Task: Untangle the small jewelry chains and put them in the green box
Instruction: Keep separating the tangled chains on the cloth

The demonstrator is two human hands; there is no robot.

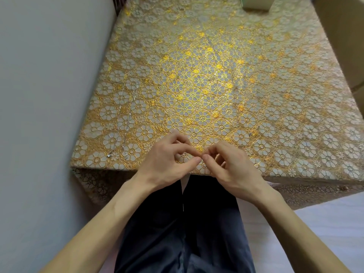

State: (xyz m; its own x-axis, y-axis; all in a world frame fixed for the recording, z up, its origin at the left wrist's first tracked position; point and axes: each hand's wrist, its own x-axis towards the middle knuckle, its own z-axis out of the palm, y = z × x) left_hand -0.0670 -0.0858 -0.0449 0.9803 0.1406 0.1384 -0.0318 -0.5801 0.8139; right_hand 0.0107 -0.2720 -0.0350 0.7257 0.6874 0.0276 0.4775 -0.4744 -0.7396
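Note:
My left hand [169,160] and my right hand [230,164] meet over the near edge of the table. Thumb and forefinger tips of both hands pinch together at one spot, on a very fine chain that hardly shows against the cloth. A small silver piece [250,133] lies on the cloth just beyond my right hand. Thin silver chains [128,123] lie stretched out along the left side of the table, with a small pendant [109,154] near the front corner. The green box [256,3] stands at the far edge, partly cut off by the frame.
A gold and white floral lace cloth [197,75] covers the whole table and hangs over its front edge. A grey wall [49,95] runs along the left. A beige chair back [342,36] is at the far right. My dark trousers fill the foreground.

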